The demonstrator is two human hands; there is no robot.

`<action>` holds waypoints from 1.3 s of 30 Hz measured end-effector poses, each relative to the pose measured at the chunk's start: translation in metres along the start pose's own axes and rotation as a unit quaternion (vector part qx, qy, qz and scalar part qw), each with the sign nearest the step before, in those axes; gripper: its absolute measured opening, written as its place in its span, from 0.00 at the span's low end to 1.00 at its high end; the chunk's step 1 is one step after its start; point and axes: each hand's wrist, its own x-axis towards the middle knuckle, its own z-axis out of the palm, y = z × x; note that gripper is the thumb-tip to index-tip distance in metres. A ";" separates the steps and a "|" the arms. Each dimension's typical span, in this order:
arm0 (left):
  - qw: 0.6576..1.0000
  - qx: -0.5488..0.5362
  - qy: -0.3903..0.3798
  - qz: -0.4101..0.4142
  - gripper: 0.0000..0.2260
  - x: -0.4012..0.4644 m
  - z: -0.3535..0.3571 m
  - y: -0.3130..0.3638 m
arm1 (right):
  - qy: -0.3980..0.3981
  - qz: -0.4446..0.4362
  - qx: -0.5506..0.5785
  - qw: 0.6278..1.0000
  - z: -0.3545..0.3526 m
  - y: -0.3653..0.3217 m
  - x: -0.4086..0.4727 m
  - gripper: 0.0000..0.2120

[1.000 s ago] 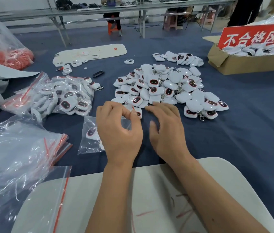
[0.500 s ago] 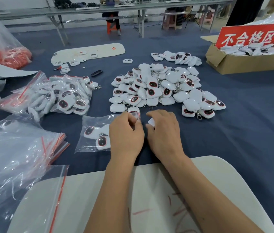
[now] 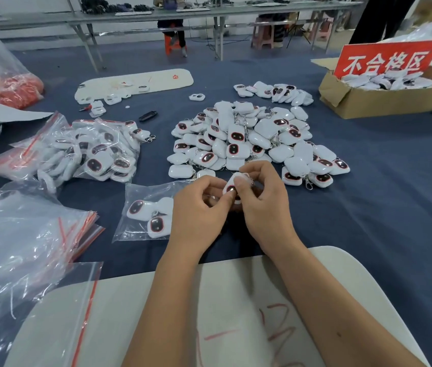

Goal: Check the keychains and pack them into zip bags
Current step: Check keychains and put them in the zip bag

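Both hands, left hand [image 3: 199,215] and right hand [image 3: 260,200], are pinching one white keychain [image 3: 232,185] above the counter [image 3: 368,207], beside an open zip bag [image 3: 140,205]. It is probably light, rigid and smooth, so gripping its edges is looking safest.

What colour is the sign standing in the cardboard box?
Red with white characters; the sign shows clearly in the head view.

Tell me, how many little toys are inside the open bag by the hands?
3 show in the zip bag: one keychain at its left, one lower down, and a white one beside the left hand, which may hide more.
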 end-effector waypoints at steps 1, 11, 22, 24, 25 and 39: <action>1.000 -0.002 0.000 -0.003 0.05 0.000 0.000 0.000 | 0.002 0.008 0.013 1.000 -0.001 0.000 0.000 0.04; 0.984 -0.150 0.069 -0.066 0.09 0.006 -0.002 -0.002 | 0.017 0.001 0.048 0.999 -0.003 0.000 0.001 0.07; 0.967 -0.214 0.087 -0.111 0.09 0.008 -0.008 -0.003 | -0.097 0.007 0.030 0.995 -0.002 -0.004 -0.002 0.08; 0.971 -0.195 0.097 -0.099 0.10 0.009 -0.010 -0.003 | -0.108 0.004 0.013 0.994 0.000 -0.004 -0.003 0.08; 0.972 -0.190 0.096 -0.094 0.11 0.009 -0.010 -0.003 | -0.108 0.003 0.008 0.994 0.001 -0.004 -0.003 0.08; 0.981 -0.137 0.105 -0.085 0.11 0.008 -0.015 0.000 | -0.121 0.023 0.019 0.992 0.000 -0.006 -0.002 0.08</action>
